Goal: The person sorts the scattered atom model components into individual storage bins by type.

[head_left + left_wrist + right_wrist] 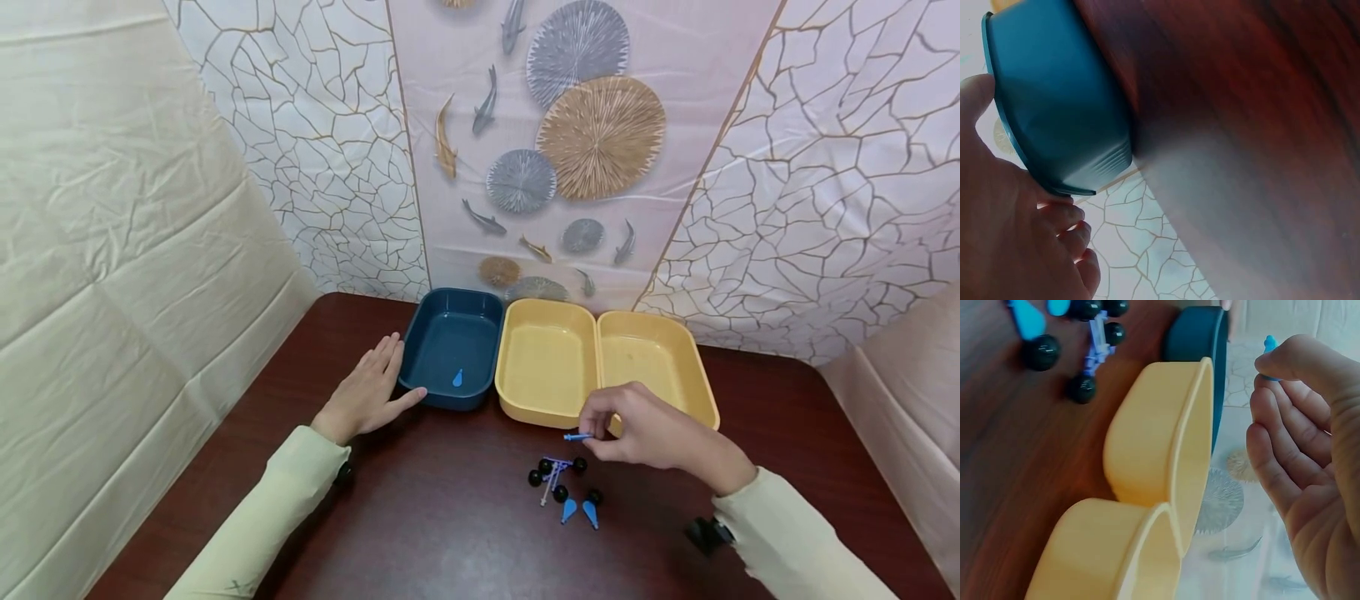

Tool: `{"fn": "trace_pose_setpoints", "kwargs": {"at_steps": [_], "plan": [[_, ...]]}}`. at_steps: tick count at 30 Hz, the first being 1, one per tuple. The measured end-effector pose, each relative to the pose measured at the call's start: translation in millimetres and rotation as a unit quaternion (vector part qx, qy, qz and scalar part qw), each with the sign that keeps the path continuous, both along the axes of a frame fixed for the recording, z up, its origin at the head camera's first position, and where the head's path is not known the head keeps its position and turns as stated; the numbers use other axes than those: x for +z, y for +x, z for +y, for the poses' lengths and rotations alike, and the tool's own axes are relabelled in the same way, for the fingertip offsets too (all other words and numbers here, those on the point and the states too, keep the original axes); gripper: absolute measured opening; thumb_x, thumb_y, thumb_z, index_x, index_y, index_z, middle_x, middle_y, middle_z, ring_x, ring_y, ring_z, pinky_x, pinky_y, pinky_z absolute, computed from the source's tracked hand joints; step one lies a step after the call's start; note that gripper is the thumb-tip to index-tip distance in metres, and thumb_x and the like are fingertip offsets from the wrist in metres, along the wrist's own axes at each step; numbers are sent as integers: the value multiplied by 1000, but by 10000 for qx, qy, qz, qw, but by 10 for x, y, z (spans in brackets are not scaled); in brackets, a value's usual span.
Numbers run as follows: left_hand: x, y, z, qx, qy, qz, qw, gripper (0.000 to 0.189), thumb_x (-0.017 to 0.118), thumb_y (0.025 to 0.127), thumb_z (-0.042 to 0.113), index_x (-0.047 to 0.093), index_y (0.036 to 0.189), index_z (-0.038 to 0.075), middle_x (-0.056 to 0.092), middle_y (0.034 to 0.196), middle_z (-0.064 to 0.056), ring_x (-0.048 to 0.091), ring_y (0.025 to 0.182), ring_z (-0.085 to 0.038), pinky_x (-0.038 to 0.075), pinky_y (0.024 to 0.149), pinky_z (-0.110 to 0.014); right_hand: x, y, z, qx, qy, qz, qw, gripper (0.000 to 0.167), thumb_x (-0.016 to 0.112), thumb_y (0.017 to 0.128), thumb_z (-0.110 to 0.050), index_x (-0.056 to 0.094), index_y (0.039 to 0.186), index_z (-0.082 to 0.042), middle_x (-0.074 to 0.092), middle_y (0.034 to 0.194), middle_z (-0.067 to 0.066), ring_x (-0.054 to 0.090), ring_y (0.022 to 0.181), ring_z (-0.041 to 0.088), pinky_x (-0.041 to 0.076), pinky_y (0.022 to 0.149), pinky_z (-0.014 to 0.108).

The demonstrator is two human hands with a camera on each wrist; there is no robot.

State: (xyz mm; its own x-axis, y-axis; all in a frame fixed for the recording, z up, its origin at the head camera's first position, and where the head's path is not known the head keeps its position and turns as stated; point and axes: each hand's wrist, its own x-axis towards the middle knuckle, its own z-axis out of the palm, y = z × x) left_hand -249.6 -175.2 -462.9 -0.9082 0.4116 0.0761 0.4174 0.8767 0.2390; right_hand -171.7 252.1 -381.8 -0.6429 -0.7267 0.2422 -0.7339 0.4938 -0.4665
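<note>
My right hand (648,429) pinches a small blue plastic piece (576,437) between thumb and forefinger, above the table by the front of the yellow trays. In the right wrist view only the knobbed tip of the blue piece (1270,344) and a sliver below the thumb show. My left hand (366,390) rests at the left rim of the dark blue tray (420,333), its fingers straight and the thumb at the front corner. Inside that tray lies a blue teardrop-shaped piece (457,378). On the table are two similar blue teardrop pieces (568,510), several black balls (560,494) and purple sticks (553,473).
A yellow tray (536,408) stands in the middle, touching the dark blue one, and a second yellow tray (701,375) adjoins it on the right. Behind the dark brown table (420,517) hangs a patterned cloth (352,150).
</note>
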Motion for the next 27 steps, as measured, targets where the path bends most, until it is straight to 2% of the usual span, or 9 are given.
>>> {"fn": "trace_pose_setpoints", "kwargs": {"at_steps": [8,14,18,23,27], "plan": [[-17,-6,1,18,-8,27,10000,100,49,102,66,19,167,-3,14,177,-20,16,165,-39,19,133,-56,77,-177,-228,-272,161,-318,9990,16,81,86,-8,73,88,-22,69,83,-17,66,76,1,63,71,30],[-20,2,0,31,12,73,10000,99,50,102,65,20,166,-4,15,177,-21,17,165,-39,20,133,-57,112,-325,-422,-495,117,-585,9970,11,82,89,-11,75,91,-19,71,85,-13,68,80,5,62,77,27],[-24,9,-14,40,0,77,10000,99,50,102,65,20,166,-4,15,177,-21,17,165,-39,21,133,-56,91,-469,-560,-374,-48,-563,9977,8,80,88,-8,76,92,-14,73,86,-8,68,80,6,62,76,27],[-22,7,-22,32,44,91,9999,99,51,102,64,20,166,-4,16,177,-21,18,165,-39,21,133,-57,53,-639,-740,-455,-65,-423,9980,5,80,88,-11,77,90,-14,74,84,-9,68,77,4,63,75,29],[-29,-5,-11,-1,67,109,9999,99,50,102,65,20,166,-4,16,177,-21,18,165,-39,21,133,-57,9,-772,-865,-472,-85,-489,9976,5,79,88,-10,76,90,-13,74,82,-8,67,76,4,64,76,34]]}}
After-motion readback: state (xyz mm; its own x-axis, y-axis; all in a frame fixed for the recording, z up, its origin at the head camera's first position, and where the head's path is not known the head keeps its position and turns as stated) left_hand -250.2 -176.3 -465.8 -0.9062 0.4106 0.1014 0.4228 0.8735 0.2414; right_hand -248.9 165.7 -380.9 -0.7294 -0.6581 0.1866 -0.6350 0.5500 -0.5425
